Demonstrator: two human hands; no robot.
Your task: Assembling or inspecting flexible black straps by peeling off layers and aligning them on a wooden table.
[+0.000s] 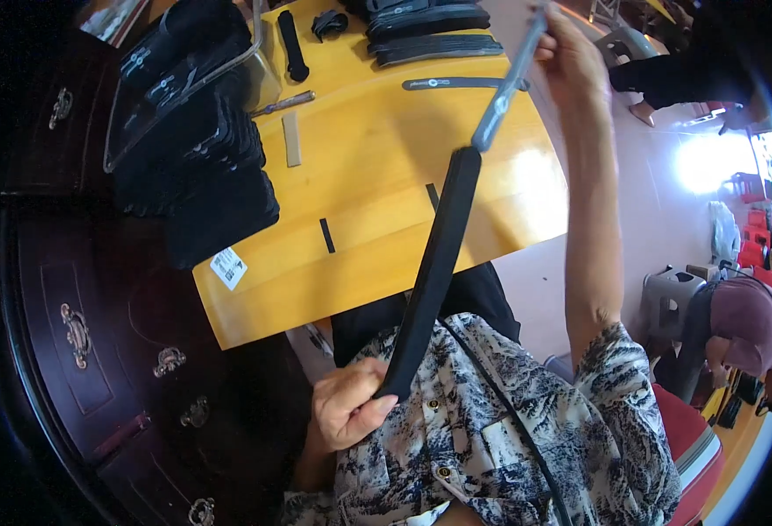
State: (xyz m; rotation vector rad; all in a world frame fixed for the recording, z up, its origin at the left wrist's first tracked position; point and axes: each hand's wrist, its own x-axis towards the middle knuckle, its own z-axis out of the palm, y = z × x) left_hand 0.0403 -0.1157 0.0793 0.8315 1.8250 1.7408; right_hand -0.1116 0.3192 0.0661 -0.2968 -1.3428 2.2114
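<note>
My left hand (347, 408), low in front of my shirt, is closed round the lower end of a long black fabric strip (441, 241). The strip slants up and away to the right over the table's near edge. At its upper end it meets a narrow grey printed strip (502, 103); whether one sits inside the other I cannot tell. My right hand (574, 66), raised at the far right, pinches the top of the grey strip. Behind it on the table lies a dark printed strip (439, 84).
A yellow table (377, 167) bears stacked black strips (439, 50), a black strip (293, 48), short black pieces (326, 235) and a beige strip (291, 140). Piled black fabric pieces (219, 188) and a clear bin (263, 66) stand left, beside a dark cabinet (70, 263). Another person (741, 324) is at right.
</note>
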